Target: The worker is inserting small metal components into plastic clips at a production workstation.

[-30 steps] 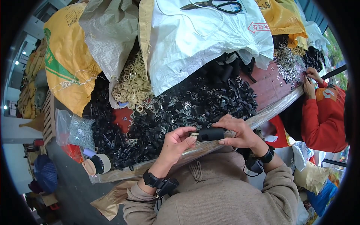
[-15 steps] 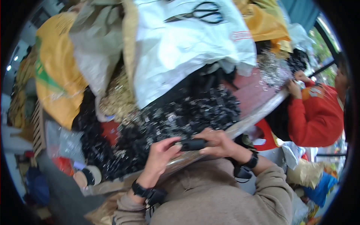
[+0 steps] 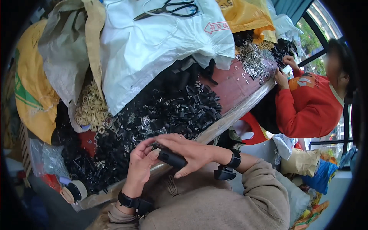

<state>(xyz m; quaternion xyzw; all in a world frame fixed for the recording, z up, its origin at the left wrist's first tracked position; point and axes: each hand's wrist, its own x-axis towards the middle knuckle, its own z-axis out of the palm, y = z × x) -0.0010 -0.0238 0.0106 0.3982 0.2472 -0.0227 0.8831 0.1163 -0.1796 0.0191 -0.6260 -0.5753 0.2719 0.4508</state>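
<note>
Black cylinder, pinched in left hand, cupped by right hand, lower centre, could drop among mid-frame black parts if the pinch slackens.

The widest open spot is the bare dull red surface of the table, between the heap of small black plastic parts and the scatter of silver metal hooks. A bulging white woven plastic sack blocks the far side, overhanging the black heap. Leftward, a wrinkled grey woven sack and a pile of beige rings close the way. A co-worker's red sleeve borders the right end.
</note>
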